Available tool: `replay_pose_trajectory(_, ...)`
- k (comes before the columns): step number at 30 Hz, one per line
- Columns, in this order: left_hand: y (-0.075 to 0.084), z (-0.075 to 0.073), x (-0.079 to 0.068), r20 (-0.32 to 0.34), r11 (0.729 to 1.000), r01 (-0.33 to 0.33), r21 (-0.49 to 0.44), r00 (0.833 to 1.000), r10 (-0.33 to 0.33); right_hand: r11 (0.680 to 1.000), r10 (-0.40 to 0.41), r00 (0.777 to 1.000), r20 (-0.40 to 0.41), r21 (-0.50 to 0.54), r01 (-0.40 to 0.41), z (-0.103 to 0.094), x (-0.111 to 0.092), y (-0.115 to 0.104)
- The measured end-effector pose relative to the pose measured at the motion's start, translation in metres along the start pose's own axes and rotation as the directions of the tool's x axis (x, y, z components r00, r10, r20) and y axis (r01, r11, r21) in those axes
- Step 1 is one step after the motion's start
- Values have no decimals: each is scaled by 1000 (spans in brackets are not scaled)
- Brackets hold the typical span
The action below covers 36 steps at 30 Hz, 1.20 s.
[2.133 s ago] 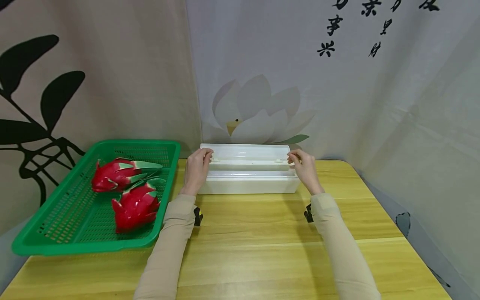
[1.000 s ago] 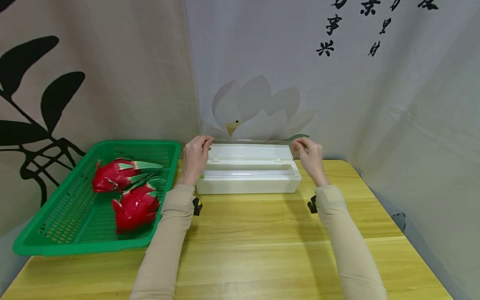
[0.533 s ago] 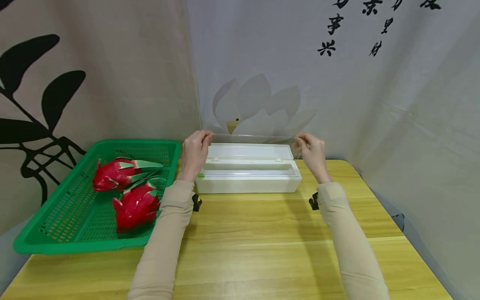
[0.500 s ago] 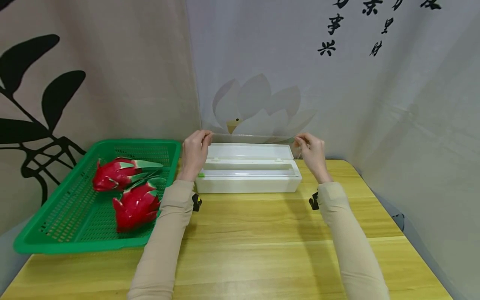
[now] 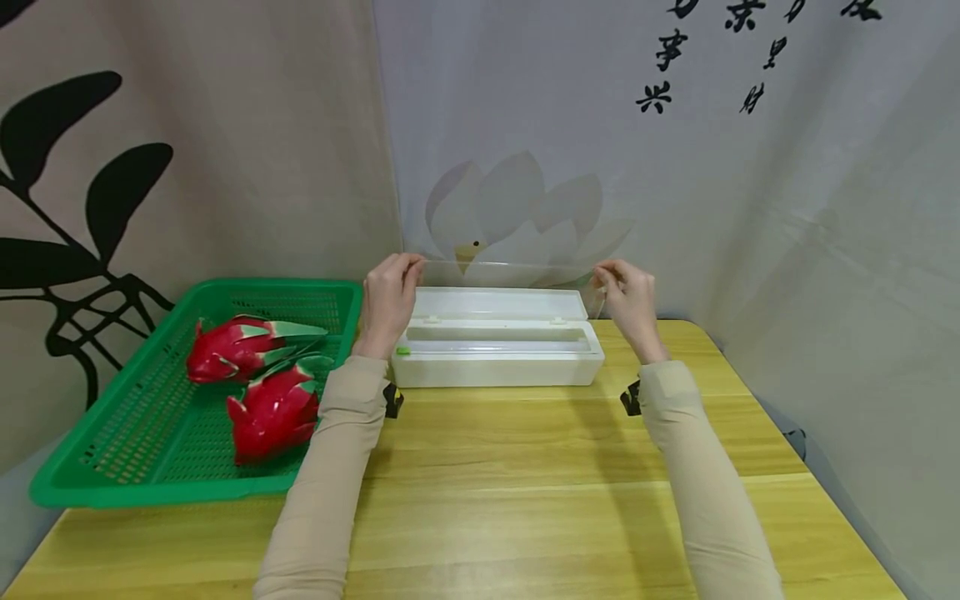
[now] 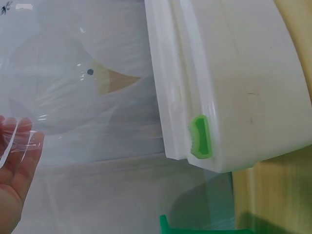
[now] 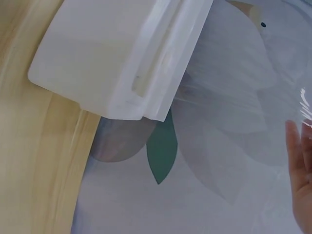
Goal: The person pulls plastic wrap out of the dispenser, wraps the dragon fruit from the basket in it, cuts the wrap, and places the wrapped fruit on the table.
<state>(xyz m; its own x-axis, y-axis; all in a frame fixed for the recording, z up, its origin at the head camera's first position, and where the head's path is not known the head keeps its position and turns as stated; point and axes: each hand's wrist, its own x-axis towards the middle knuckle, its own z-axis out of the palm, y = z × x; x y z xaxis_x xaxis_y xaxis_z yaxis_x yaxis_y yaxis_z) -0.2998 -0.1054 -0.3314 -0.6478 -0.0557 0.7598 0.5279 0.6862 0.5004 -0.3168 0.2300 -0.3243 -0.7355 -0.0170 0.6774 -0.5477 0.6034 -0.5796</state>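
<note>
And now a sheet of clear plastic film (image 5: 502, 276) is stretched aloft, one end pinched by the left hand (image 5: 387, 302), the other by the right hand (image 5: 630, 305), each grip closed on it, apparently so that sagging is avoided. Below, a long white plastic box (image 5: 498, 372) is set crosswise on the yellow wood-grain worktop (image 5: 510, 483), its white lid (image 5: 501, 302) tipped back, presumably so that the film is let out freely. No brand can be made out; black Chinese characters (image 5: 670, 52) are printed on the pale cloth backdrop (image 5: 757, 200), 事, 兴, 里 and 财 being legible.
</note>
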Motion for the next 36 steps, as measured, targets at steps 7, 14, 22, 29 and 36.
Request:
replay_pose_trajectory(7,5,-4,5,-9,1000,-19,-10,1000,19,999,-43,999,-24,4,43,-4,5,-7)
replay_pose_trajectory(14,9,-8,9,-23,999,-37,-27,999,36,998,-56,998,-35,24,57,-8,9,-14)
replay_pose_trajectory(22,15,-12,14,-31,998,-47,-30,998,46,996,-78,995,-68,28,80,-12,13,-18)
replay_pose_trajectory(29,20,-16,19,-42,997,-76,-32,996,75,996,-66,995,-79,51,70,-19,12,-46)
replay_pose_trajectory(36,25,-20,23,-54,995,-96,-26,994,94,994,-82,993,-82,71,88,-27,13,-64)
